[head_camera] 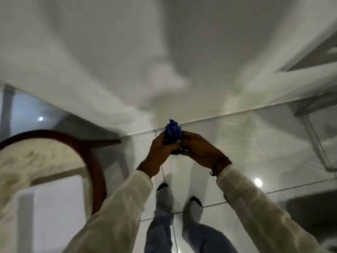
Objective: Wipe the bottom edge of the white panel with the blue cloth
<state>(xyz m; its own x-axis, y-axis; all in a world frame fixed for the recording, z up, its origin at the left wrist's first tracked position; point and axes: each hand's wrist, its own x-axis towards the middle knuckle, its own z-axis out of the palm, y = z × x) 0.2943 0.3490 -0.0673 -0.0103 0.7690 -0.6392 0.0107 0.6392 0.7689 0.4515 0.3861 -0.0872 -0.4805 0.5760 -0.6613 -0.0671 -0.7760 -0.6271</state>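
The blue cloth (pixel 173 129) is bunched up and sticks out above my two hands, held between them in front of me. My left hand (pixel 161 149) grips it from the left and my right hand (pixel 197 150) from the right, fingers closed on it. The white panel (pixel 164 52) fills the upper part of the view. Its bottom edge (pixel 228 114) meets the glossy floor just beyond the cloth. The cloth is close to that edge; whether it touches is unclear. The picture is blurred.
A round table (pixel 54 157) with a dark wooden rim stands at the left. The white tiled floor (pixel 246 152) reflects ceiling lights. My legs and feet (pixel 179 203) are below my hands. A white frame (pixel 313 57) sits at the right.
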